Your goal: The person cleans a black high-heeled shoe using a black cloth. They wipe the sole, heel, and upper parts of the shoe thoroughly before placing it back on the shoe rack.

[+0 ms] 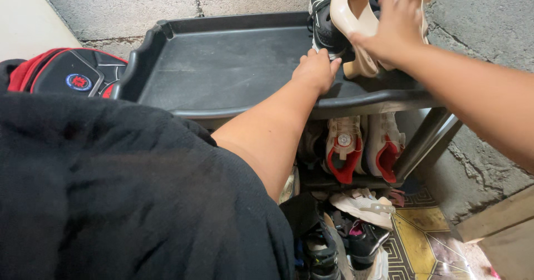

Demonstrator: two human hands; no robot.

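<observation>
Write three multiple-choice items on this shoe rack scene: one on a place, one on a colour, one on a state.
1. Where do the beige shoes sit?
A. top shelf
B. floor
C. on the backpack

2. What colour lines the white sneakers on the lower shelf?
A. green
B. red
C. blue

3. What is the right hand doing?
A. hanging free
B. gripping the beige shoes
C. holding a bag

Key: 1 A, they lie on the black top shelf; 2 B, red shows inside; 3 B, fingers wrap them, while the left hand rests on the shelf.

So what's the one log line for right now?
left hand: touching black sneaker | right hand: holding beige flat shoes | on black rack shelf
</observation>
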